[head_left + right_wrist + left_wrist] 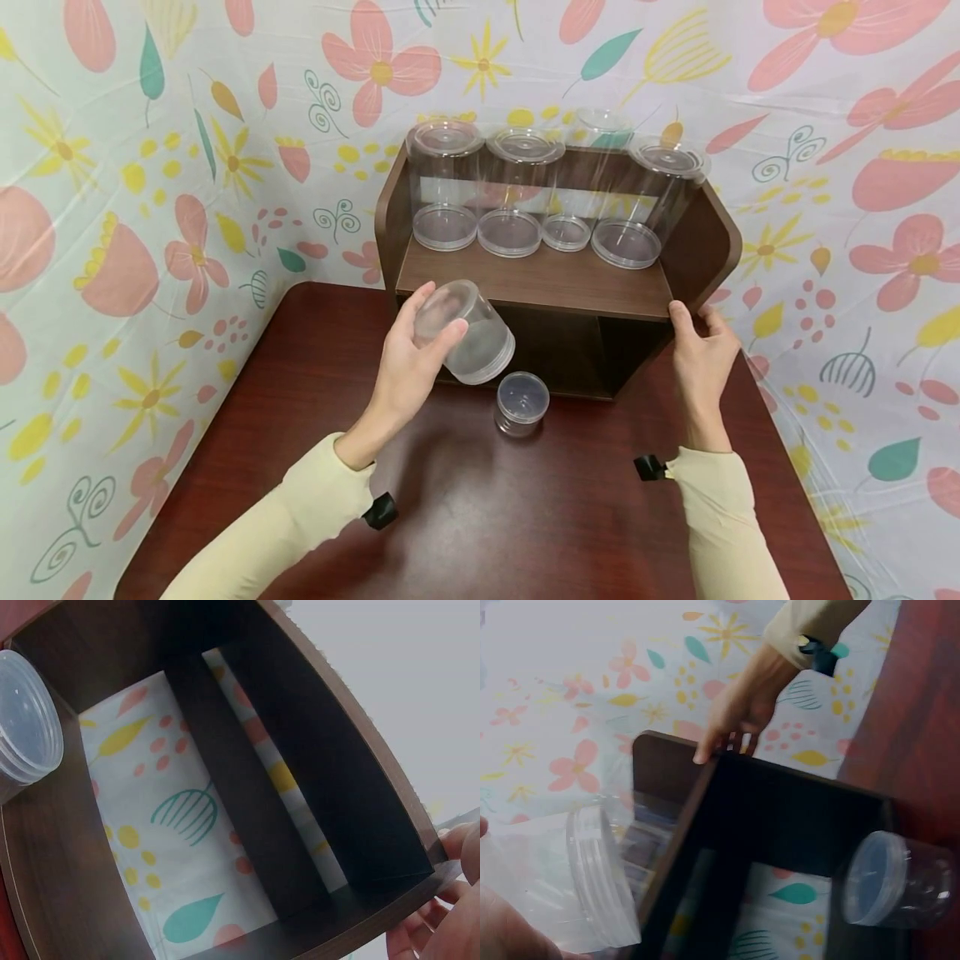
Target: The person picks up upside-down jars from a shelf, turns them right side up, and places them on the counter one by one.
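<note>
My left hand (403, 371) holds a clear plastic jar (480, 340) between thumb and fingers, in front of the shelf's top board. The jar is tilted, its ridged end (600, 877) pointing down and right in the head view. With thumb and fingers my right hand (701, 367) grips the front right corner of a brown wooden shelf (540, 287); fingers of that hand (420, 926) also show at the shelf edge in the right wrist view. A smaller clear jar (522, 400) stands upright on the table, just before the shelf's lower opening.
Several clear jars (510, 192) stand in a row on the shelf's top board, between its raised side panels. The lower compartment (780, 810) is open at the front. A dark red table (300, 375) carries the shelf, and flowered cloth (225, 125) hangs behind and beside it.
</note>
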Demonstrator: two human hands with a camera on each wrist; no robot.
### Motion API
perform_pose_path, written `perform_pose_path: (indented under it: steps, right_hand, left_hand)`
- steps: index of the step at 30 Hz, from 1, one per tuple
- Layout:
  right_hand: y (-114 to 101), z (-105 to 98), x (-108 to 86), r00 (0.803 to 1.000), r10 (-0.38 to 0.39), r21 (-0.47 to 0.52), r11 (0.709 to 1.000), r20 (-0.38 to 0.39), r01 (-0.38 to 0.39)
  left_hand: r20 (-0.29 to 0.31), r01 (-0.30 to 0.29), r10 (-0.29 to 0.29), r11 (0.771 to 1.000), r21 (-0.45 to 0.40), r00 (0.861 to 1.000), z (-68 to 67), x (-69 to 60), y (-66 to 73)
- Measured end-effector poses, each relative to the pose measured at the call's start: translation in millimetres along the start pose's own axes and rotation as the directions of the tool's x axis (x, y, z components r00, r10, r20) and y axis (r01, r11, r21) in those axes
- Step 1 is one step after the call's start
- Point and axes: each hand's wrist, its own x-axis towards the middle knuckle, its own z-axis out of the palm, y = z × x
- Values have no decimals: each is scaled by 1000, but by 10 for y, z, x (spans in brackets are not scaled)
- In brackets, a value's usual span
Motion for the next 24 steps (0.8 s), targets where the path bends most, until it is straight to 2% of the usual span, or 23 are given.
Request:
perform_pose_path:
  steps: [6,9,16,24]
  right_hand:
    - [196,-14,78,1000,8,47,999,-10,-8]
    - [225,-18,82,1000,-7,56,998,-13,8]
    - [-11,-14,-60,999,-50,105,993,-9,51]
    - [-92,-25,-177,995,-104,18,994,3,104]
  left_hand:
    - [-1,19,-19,998,-65,1000,49,-116,-193]
    - [1,41,-41,995,-88,999,77,-162,-291]
    - [-8,87,-89,988,-127,996,133,-202,-504]
    - [-32,95,-101,986,-140,994,166,-222,-697]
